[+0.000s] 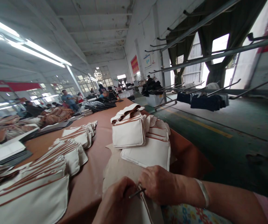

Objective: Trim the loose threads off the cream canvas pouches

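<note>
A white leather-like pouch piece (141,207) with a brown-lined edge stands at the front of the table, its top corner between my hands. My left hand (116,199) is closed on the left side of this piece, fingertips partly hidden. From under my right hand (158,185), its fingers curled at the same corner, sticks out a thin dark metal tool (136,193). The tool lies across the edge; its full shape is hidden. Just beyond my hands, stacked white pouch pieces (129,133) with brown trim rest on a beige sheet (117,169).
Rows of overlapping white pieces (45,183) lie on the left of the brown-covered table (89,179). A metal rack (201,59) with prongs stands at right, dark bundles (206,101) on it. Floral cloth (194,214) covers my lap. Several people work farther back.
</note>
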`<state>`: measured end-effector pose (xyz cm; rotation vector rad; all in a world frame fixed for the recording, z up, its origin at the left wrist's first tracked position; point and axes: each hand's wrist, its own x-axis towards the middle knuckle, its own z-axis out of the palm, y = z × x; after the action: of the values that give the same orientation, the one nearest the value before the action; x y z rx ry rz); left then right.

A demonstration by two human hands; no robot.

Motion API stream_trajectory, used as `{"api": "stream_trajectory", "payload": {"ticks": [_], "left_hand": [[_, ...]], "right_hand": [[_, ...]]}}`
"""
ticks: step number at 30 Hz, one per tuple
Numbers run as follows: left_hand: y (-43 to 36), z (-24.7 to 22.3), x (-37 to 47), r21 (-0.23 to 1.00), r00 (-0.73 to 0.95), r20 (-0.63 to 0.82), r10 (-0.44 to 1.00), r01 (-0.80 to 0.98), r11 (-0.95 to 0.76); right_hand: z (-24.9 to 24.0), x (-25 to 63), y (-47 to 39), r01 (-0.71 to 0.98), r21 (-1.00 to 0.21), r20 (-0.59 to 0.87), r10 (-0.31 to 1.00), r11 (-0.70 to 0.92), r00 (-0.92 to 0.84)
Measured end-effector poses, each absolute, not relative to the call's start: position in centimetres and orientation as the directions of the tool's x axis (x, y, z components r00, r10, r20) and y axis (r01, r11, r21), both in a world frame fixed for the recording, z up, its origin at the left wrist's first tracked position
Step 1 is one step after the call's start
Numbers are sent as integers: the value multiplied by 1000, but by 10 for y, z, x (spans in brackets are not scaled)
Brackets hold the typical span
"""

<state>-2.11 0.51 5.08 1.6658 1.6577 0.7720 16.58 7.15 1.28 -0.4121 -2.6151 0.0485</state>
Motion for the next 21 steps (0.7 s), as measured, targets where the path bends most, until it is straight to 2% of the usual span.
{"api": "stream_trajectory", "payload": {"ticks": [1, 3, 4, 5, 6, 8, 10, 12, 16, 21], "left_hand": [[5, 47, -22, 759, 40, -5, 999, 650, -22], [6, 40, -23, 687, 71, 59, 996, 721, -93], [6, 39, -24, 679, 78, 81, 994, 726, -113], [7, 38, -25, 695, 82, 90, 993, 708, -122], [7, 39, -25, 732, 89, 86, 992, 670, -123], [5, 43, -26, 815, 123, 63, 990, 567, -122], [2, 50, -26, 843, 162, 57, 985, 520, -134], [-1, 56, -26, 799, 203, 96, 975, 568, -197], [-3, 59, -26, 567, 321, 296, 900, 699, -436], [-1, 53, -32, 163, 503, 429, 750, 774, -612]], "right_hand": [[15, 166, 71, 291, -235, 490, 372, 927, -789], [21, 166, 70, 245, -625, 441, 594, 741, -673], [24, 166, 70, 183, -806, 335, 688, 563, -643], [26, 167, 70, 114, -925, 208, 733, 363, -647], [27, 167, 69, 54, -982, 98, 731, 182, -676], [26, 168, 70, -26, -999, -12, 692, -44, -722], [23, 168, 70, -90, -990, -12, 700, -109, -714], [22, 167, 69, -126, -982, -10, 713, -139, -701], [31, 167, 67, -115, -978, -42, 711, -172, -702], [41, 171, 65, -30, -983, -99, 666, -180, -739]]}}
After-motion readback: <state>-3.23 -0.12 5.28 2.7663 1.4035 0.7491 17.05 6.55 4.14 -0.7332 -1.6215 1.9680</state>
